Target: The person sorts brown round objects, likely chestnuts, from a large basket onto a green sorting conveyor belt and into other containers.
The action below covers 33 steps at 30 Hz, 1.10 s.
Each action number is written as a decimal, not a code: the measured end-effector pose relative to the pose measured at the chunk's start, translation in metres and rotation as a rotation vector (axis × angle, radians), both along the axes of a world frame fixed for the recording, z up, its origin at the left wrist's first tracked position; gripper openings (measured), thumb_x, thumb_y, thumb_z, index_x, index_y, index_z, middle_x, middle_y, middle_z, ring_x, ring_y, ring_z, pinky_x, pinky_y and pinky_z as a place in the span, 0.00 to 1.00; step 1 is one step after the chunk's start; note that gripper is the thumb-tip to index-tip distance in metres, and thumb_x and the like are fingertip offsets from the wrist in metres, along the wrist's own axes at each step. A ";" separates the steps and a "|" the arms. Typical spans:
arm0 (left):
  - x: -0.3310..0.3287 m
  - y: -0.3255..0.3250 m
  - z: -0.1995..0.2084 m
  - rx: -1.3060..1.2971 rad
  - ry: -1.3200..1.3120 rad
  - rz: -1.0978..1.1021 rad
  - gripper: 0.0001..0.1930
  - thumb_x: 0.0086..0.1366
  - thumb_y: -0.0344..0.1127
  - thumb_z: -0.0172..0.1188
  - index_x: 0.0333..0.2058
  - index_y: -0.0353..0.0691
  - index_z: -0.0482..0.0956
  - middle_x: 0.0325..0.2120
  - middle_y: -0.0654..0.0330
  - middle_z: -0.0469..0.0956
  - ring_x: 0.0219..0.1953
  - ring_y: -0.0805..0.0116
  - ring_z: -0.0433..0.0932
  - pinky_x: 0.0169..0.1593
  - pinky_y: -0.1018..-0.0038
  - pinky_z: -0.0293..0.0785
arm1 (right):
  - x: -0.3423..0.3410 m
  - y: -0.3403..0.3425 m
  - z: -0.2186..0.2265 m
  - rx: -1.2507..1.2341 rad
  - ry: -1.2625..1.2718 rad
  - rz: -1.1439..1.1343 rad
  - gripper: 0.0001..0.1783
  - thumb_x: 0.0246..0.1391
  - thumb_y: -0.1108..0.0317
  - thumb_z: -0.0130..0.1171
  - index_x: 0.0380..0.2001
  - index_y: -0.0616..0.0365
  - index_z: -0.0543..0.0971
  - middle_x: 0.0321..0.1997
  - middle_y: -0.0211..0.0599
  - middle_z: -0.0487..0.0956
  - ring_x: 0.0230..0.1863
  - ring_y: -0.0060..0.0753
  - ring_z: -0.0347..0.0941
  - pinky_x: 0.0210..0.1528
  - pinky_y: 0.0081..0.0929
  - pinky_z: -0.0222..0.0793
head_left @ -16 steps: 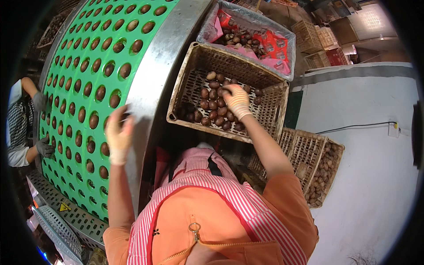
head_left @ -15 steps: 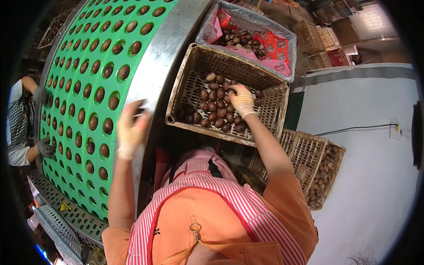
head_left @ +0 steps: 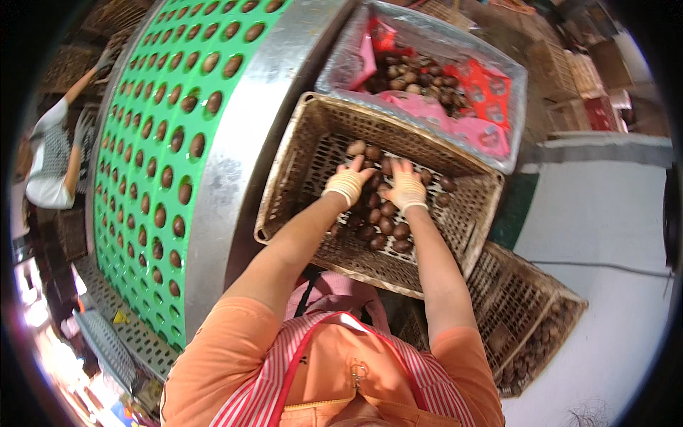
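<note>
Reaching into the wicker basket (head_left: 299, 153), the gloved left hand (head_left: 346, 183) and right hand (head_left: 405, 186) rest side by side, fingers spread, on the brown nuts (head_left: 388, 224) heaped at its middle.

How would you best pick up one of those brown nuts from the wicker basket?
From above, pinching a nut's rounded sides. The brown nuts lie loose on the floor of the open-topped wicker basket, whose tall walls block sideways reach. Both gloved hands, left hand and right hand, reach in from overhead.
</note>
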<state>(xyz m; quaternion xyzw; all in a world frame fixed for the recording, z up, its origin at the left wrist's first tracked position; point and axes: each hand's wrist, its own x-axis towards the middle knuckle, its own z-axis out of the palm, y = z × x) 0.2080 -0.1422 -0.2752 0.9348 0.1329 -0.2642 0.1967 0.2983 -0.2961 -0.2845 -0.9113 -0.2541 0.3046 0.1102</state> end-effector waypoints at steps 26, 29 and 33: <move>0.014 0.030 -0.025 0.065 0.153 -0.305 0.30 0.54 0.27 0.65 0.56 0.55 0.72 0.60 0.52 0.59 0.56 0.48 0.72 0.53 0.59 0.77 | -0.046 0.004 -0.001 -0.062 0.126 0.058 0.28 0.48 0.57 0.69 0.51 0.47 0.72 0.70 0.49 0.51 0.57 0.60 0.67 0.55 0.48 0.71; 0.022 0.013 0.005 0.080 0.164 -0.360 0.35 0.48 0.29 0.71 0.57 0.55 0.72 0.59 0.50 0.59 0.55 0.48 0.73 0.53 0.58 0.76 | -0.034 -0.011 -0.019 -0.064 0.123 0.000 0.29 0.46 0.54 0.69 0.51 0.47 0.72 0.70 0.49 0.52 0.55 0.60 0.70 0.54 0.49 0.70; -0.002 0.019 0.059 -0.166 -0.005 -0.136 0.35 0.48 0.34 0.73 0.58 0.53 0.72 0.60 0.42 0.57 0.49 0.42 0.76 0.53 0.60 0.75 | -0.029 -0.018 -0.021 0.057 0.112 -0.093 0.35 0.42 0.52 0.68 0.56 0.47 0.74 0.64 0.51 0.63 0.55 0.58 0.70 0.57 0.44 0.67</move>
